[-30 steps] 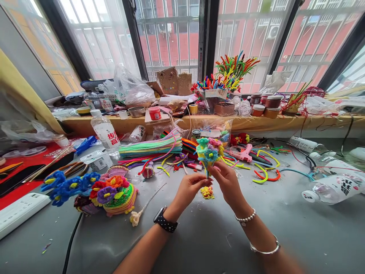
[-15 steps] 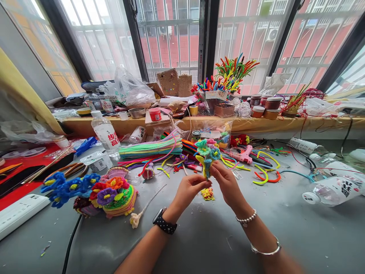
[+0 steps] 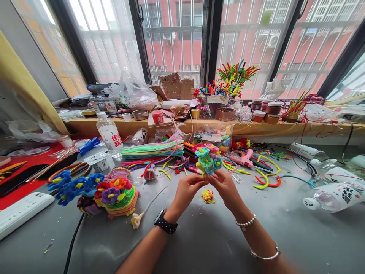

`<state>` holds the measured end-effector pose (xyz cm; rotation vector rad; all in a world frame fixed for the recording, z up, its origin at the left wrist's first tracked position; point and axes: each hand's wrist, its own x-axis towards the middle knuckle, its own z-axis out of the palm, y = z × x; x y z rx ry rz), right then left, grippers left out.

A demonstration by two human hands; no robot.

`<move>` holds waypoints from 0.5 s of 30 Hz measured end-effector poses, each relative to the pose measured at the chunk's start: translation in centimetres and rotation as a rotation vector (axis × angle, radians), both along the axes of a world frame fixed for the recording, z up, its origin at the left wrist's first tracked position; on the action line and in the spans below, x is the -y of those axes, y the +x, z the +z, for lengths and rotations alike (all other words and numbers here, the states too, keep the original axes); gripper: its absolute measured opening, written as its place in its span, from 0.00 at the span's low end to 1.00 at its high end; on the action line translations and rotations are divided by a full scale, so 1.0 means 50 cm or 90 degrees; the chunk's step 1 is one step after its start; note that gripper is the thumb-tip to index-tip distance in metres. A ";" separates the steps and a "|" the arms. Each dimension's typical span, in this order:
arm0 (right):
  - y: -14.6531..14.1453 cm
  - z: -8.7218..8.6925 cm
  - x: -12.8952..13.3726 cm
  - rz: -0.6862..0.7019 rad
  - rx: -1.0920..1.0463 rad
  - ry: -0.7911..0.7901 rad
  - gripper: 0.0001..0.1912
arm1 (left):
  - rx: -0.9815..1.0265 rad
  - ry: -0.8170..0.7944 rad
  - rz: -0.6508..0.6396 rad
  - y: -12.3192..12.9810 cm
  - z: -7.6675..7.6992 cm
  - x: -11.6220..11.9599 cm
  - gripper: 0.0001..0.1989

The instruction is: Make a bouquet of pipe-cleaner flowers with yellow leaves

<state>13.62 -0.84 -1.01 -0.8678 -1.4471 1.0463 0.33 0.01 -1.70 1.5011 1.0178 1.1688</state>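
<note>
Both hands pinch the base of a small pipe-cleaner flower bouquet [image 3: 209, 160], with teal, blue, pink, red and yellow blooms facing up. My left hand [image 3: 189, 190] grips it from the left, fingertips closed at the lower end. My right hand [image 3: 226, 188] closes on it from the right, thumb and finger just under the flowers. The stem is hidden behind the fingers. Under it on the grey table lies a little pile of yellow and red fluffy bits [image 3: 208, 196]. To the left rests a cream pipe-cleaner flower [image 3: 137, 220] on a thin stem.
Blue pipe-cleaner flowers [image 3: 78, 185] and a colourful flowered piece [image 3: 118, 196] sit at left. Behind my hands lie a pastel pipe-cleaner bundle [image 3: 152, 146] and a pink glue gun [image 3: 244, 158]. A bottle [image 3: 110, 133] stands upright; another bottle [image 3: 333, 199] lies at right.
The bouquet has tipped so its blooms face me more and sit slightly lower, with red and pink ones showing more. Both hands stay on its base. The view has shifted slightly.
</note>
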 end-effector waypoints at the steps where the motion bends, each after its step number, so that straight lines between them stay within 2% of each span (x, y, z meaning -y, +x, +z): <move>1: 0.000 -0.002 -0.002 -0.002 0.002 -0.004 0.12 | -0.001 0.005 0.006 -0.001 0.001 0.000 0.08; 5: 0.003 -0.012 -0.013 -0.039 -0.010 -0.028 0.14 | -0.018 0.021 0.036 -0.005 0.004 -0.006 0.08; 10: 0.007 -0.026 -0.025 -0.128 -0.043 -0.103 0.17 | 0.001 0.019 0.072 -0.015 0.001 -0.018 0.09; 15: 0.008 -0.028 -0.025 -0.149 -0.073 -0.151 0.17 | 0.011 0.005 0.099 -0.019 0.003 -0.020 0.09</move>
